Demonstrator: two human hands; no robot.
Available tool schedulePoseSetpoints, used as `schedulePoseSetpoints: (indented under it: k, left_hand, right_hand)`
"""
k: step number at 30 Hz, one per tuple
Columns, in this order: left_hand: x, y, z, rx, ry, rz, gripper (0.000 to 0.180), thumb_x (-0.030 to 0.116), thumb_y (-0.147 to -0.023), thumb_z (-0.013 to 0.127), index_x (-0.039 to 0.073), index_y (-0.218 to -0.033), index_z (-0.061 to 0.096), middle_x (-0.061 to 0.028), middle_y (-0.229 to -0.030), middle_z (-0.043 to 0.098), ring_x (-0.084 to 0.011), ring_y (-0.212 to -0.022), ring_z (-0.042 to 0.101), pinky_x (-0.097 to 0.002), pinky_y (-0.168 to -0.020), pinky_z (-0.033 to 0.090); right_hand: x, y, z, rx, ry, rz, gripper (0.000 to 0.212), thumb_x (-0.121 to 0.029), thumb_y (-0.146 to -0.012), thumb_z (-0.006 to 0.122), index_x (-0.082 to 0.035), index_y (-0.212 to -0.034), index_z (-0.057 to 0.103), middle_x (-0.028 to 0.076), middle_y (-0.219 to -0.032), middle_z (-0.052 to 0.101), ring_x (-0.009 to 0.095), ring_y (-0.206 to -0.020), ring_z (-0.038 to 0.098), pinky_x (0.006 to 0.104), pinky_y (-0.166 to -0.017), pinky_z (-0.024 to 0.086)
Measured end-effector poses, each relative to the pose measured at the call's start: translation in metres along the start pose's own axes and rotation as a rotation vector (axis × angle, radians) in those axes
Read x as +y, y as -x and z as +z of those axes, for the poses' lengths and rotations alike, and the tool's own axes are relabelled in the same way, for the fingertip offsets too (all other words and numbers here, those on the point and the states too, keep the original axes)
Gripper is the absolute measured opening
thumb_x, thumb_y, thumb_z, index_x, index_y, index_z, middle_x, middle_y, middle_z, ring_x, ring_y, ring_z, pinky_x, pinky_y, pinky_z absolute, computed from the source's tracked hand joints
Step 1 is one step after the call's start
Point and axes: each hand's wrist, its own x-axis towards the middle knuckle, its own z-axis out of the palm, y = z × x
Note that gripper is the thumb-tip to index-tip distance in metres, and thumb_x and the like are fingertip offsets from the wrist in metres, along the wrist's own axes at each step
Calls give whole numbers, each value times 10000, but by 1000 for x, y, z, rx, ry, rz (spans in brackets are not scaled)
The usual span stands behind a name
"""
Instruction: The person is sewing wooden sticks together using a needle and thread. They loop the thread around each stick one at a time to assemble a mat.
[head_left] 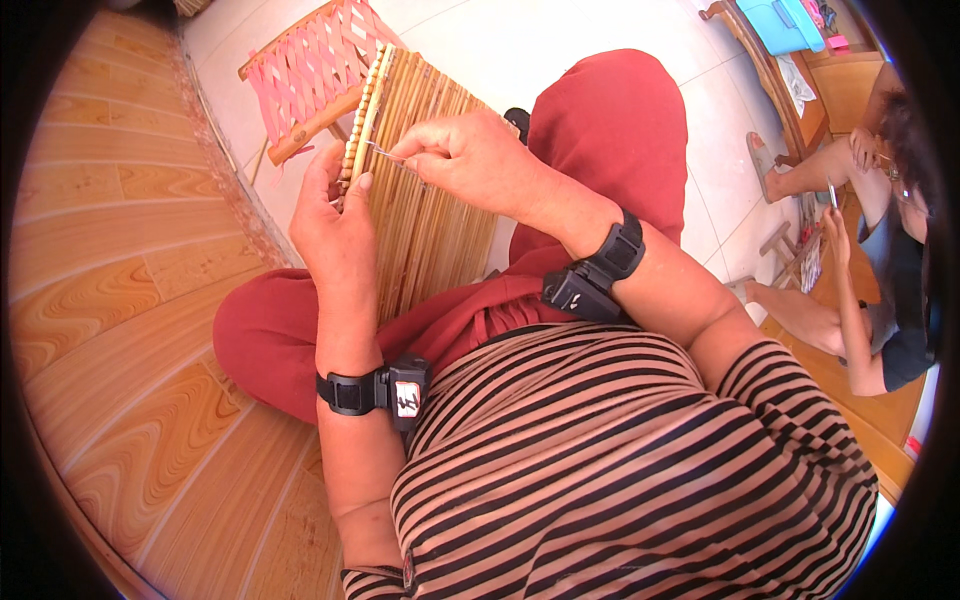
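Note:
A mat of straw-coloured sticks (440, 100), laid side by side, rests across my lap with its knobbly left edge toward my hands. My left hand (335, 205) is closed round that edge, thumb on top and fingers at the outer side. Just right of the edge, my right hand (465, 155) pinches a thin metal needle (380, 150) between thumb and forefinger. The needle's far end meets the border of the mat; whether it passes between the sticks cannot be made out. Part of the mat is hidden below my right hand.
A low wooden stool with a woven pink strap seat (315, 75) stands just beyond the mat. Wood-patterned flooring (130, 260) lies left, pale tiles ahead. At right, another person (905, 250) sits holding a phone, near a wooden table (770, 60) with a blue plastic container (780, 25).

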Motion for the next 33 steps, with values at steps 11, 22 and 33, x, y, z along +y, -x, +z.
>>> schedulePoseSetpoints:
  k: [11, 22, 33]
  left_hand:
    - [-5, 3, 7, 65, -53, 166, 347, -49, -867, 612, -1, -1211, 618, -65, -1123, 655, -113, -993, 597, -262, -874, 473]
    - [0, 1, 8, 116, -79, 177, 330, -78, -829, 607, 5, -1146, 644, -77, -1009, 668, -147, -897, 622, -268, -819, 487]
    - [0, 0, 11, 63, 10, 164, 338, -84, -802, 630, 13, -1124, 654, -64, -990, 675, -111, -862, 620, -260, -797, 499]
  right_hand:
    - [6, -1, -5, -37, -26, 75, 178, -98, -869, 601, -32, -994, 710, 29, -772, 692, 40, -693, 594, 219, -634, 479]
    - [2, -5, 11, 75, -22, 54, 150, -128, -856, 629, -29, -944, 700, 79, -714, 658, 97, -657, 604, 287, -594, 474]
    - [-14, -10, 27, 108, 477, -75, 319, -86, -806, 568, 57, -1045, 412, 264, -725, 631, 410, -728, 650, 487, -662, 515]
